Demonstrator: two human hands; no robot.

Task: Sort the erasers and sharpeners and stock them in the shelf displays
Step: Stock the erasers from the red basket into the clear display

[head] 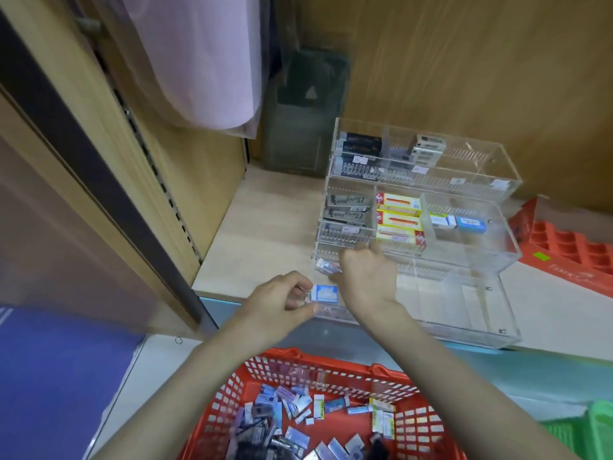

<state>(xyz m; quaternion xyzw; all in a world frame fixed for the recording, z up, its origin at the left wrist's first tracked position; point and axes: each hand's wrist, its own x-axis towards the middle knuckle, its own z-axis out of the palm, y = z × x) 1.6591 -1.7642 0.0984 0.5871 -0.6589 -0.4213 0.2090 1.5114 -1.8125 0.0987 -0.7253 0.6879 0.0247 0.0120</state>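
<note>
At the front-left bay of the acrylic display (464,333), one wrapped eraser (326,265) lies by your right grip (365,277); whether that grip is clamped on anything I cannot tell. Your left grip (282,300) pinches a blue-and-white eraser (326,292) beside it. Several bays look bare and the red basket (212,423) holds a heap, so you're likely early on.

Soft, even indoor light, fairly bright, leaves only faint shadows around the clear display (497,270) on the pale surface (258,227). The wide lens bends the wooden panels (185,180) at the left edge. The whole view is slightly blurred; print on the blue and white packet (325,292) in the left hand (282,300) is unreadable.
</note>
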